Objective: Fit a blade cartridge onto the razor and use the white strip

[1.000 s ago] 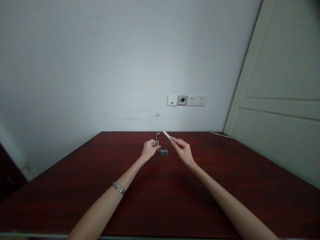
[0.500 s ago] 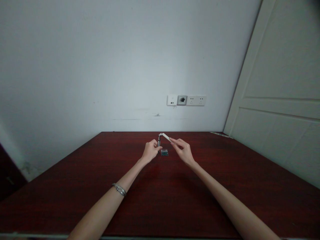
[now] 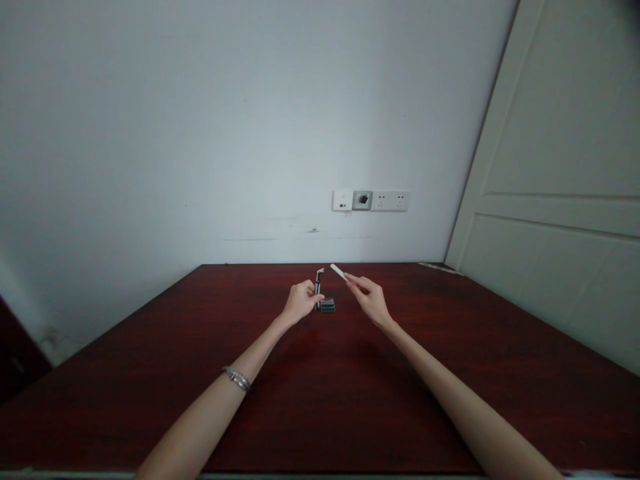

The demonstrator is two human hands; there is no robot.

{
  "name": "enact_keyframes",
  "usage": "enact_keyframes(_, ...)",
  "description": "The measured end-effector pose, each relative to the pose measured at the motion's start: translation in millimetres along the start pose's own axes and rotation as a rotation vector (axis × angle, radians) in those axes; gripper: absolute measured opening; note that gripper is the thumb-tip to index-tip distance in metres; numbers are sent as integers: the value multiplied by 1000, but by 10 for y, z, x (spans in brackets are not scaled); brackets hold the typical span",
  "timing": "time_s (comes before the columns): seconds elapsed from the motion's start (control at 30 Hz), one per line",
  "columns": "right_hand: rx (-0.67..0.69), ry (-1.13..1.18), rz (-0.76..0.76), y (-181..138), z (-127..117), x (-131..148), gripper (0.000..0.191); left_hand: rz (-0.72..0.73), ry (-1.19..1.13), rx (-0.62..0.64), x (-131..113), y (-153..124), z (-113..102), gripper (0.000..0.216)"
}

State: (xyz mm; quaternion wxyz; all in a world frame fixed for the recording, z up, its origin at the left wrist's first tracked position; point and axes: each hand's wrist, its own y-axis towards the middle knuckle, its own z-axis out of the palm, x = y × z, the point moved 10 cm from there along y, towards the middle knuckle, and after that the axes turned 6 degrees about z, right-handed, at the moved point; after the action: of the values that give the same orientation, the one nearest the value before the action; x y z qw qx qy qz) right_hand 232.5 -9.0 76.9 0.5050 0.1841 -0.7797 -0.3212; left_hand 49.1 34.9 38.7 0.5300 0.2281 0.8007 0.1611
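Note:
My left hand (image 3: pixel 300 301) is closed around a slim black-and-silver handle (image 3: pixel 318 288), held upright. Its small head (image 3: pixel 321 271) bends over to the right at the top; its exact kind is too small to make out. Between the thumb and fingers of my right hand (image 3: pixel 370 298) is a flat white stick (image 3: pixel 338 271), slanting up to the left. A narrow gap separates the stick's tip from the bent head. Just right of the handle, a small clear case (image 3: pixel 328 305) with dark green contents lies on the table.
The dark red wooden table (image 3: pixel 320 400) reaches back to a pale wall (image 3: pixel 260 133). Sockets (image 3: pixel 390 201) are set in the wall above the table. A white panelled door (image 3: pixel 555 173) stands along the right side. A thin pale strip (image 3: pixel 440 269) lies at the back right edge.
The white stick has come away from the bent head, moving slightly right with my right hand. My left hand keeps hold of the handle in nearly the same place.

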Motion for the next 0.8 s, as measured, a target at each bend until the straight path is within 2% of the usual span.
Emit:
enact_keyframes(0.2,-15,16,119,163,-104,-171,40,-156,-335,91,-13,-61,104,23)
enact_keyframes(0.3,41,38,167,279,-84,-152,43,-221,-452,137,-34,-96,170,25)
enact_keyframes(0.5,232,-43,129,478,160,83,47,-264,-445,227,-70,-151,253,24)
enact_keyframes(0.6,340,-113,106,534,245,113,48,-247,-443,225,-104,-149,232,24)
enact_keyframes(0.67,375,-149,112,569,217,69,48,-232,-441,199,-112,-135,191,23)
enact_keyframes(0.8,332,-194,157,650,71,-30,50,-232,-426,173,-81,-118,148,20)
